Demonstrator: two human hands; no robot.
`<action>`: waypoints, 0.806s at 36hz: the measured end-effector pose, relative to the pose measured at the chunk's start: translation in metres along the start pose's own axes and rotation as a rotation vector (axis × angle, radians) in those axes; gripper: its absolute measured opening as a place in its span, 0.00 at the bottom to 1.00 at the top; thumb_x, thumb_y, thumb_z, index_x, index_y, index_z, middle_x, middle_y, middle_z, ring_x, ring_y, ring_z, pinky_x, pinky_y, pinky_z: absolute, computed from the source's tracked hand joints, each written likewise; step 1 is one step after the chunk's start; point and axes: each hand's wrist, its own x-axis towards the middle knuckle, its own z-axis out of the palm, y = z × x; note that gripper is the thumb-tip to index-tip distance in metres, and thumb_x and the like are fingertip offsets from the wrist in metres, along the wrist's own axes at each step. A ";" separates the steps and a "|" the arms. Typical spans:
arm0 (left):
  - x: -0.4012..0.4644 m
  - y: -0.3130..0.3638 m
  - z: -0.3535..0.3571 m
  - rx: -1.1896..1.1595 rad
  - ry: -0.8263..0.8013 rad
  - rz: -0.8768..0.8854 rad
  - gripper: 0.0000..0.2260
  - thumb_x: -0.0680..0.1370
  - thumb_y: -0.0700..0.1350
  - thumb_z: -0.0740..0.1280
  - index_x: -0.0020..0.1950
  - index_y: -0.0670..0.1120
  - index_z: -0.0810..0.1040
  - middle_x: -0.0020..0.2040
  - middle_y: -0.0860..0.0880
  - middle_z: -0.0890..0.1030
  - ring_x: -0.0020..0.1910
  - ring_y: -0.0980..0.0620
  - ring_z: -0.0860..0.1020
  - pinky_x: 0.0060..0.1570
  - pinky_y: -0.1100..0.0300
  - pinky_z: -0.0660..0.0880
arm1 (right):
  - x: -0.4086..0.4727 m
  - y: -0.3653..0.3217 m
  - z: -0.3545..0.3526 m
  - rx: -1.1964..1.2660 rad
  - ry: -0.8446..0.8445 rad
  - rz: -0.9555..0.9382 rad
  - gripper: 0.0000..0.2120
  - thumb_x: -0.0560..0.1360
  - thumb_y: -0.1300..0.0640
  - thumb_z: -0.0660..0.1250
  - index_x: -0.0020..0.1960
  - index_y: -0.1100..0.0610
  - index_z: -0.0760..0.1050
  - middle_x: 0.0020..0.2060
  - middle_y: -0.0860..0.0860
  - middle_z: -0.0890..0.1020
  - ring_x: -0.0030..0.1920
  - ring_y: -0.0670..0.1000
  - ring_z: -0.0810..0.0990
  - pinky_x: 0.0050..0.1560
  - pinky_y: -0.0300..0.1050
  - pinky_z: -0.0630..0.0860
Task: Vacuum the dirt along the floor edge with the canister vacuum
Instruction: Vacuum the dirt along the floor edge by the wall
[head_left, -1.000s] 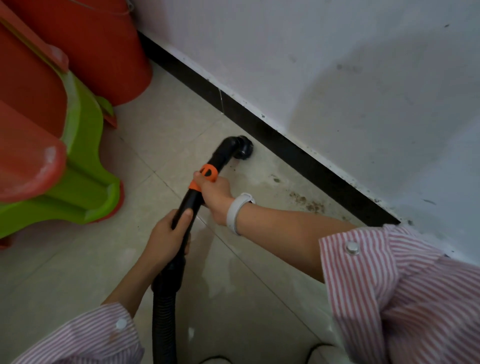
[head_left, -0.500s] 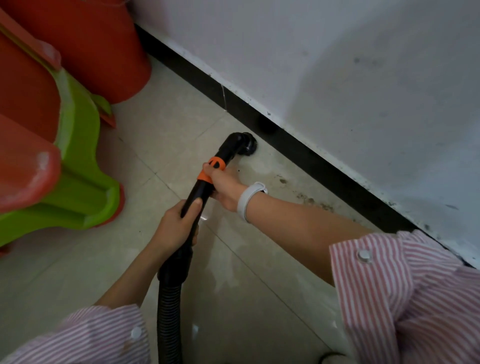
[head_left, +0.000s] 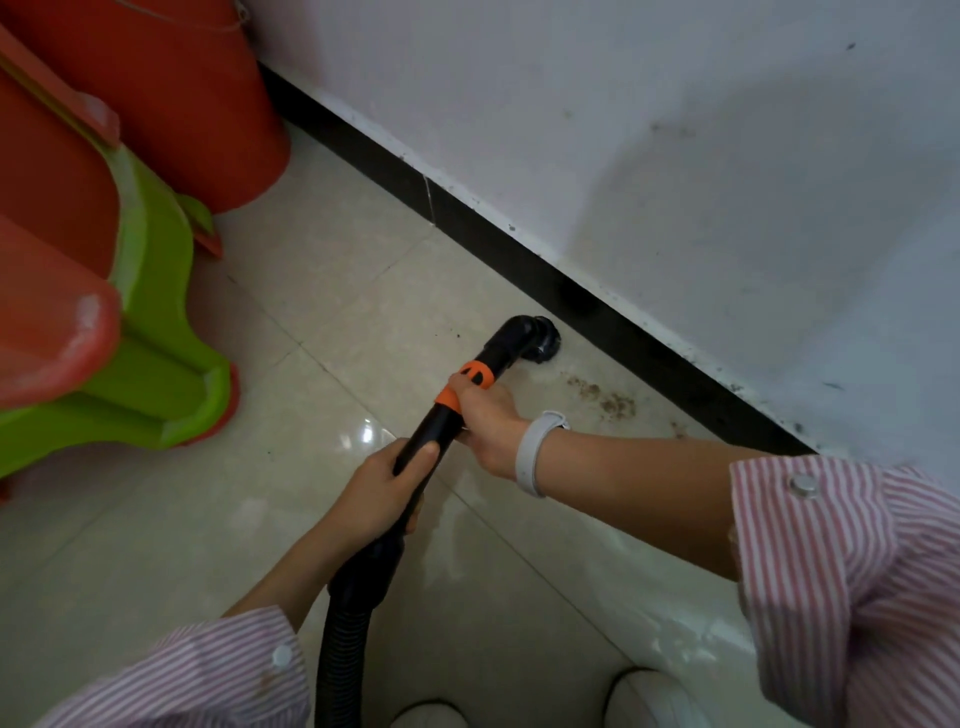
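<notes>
While both hands (head_left: 382, 486) grip it, wand (head_left: 441, 415) tilts.

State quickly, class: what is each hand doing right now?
Left hand: grips the vacuum wand.
Right hand: grips the wand by its orange collar.

— Where does the single view look from?
— From the person's head, forward and steeply down at the tiled floor (head_left: 322, 291), close above both forearms.
— Which way?
— Toward the black skirting (head_left: 613, 306), running diagonally from upper left to right edge.
</notes>
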 end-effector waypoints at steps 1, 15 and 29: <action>-0.001 0.000 0.003 0.007 -0.019 0.003 0.13 0.80 0.52 0.61 0.45 0.43 0.72 0.26 0.46 0.74 0.24 0.49 0.73 0.27 0.57 0.71 | -0.002 0.002 -0.005 -0.003 0.021 0.002 0.10 0.79 0.56 0.62 0.41 0.55 0.66 0.39 0.52 0.74 0.46 0.55 0.77 0.59 0.55 0.77; -0.004 -0.005 0.019 0.073 0.044 0.051 0.11 0.79 0.54 0.62 0.45 0.47 0.74 0.28 0.44 0.76 0.24 0.49 0.75 0.29 0.56 0.73 | 0.000 0.004 -0.012 -0.105 0.115 -0.040 0.14 0.78 0.55 0.63 0.59 0.62 0.70 0.43 0.55 0.76 0.47 0.57 0.78 0.56 0.55 0.78; 0.055 0.011 -0.027 -0.080 0.295 0.014 0.17 0.81 0.54 0.59 0.47 0.40 0.73 0.30 0.42 0.75 0.27 0.46 0.75 0.32 0.53 0.73 | 0.043 -0.061 0.068 -0.105 -0.091 -0.017 0.21 0.77 0.56 0.66 0.66 0.61 0.66 0.60 0.59 0.76 0.58 0.59 0.78 0.53 0.52 0.78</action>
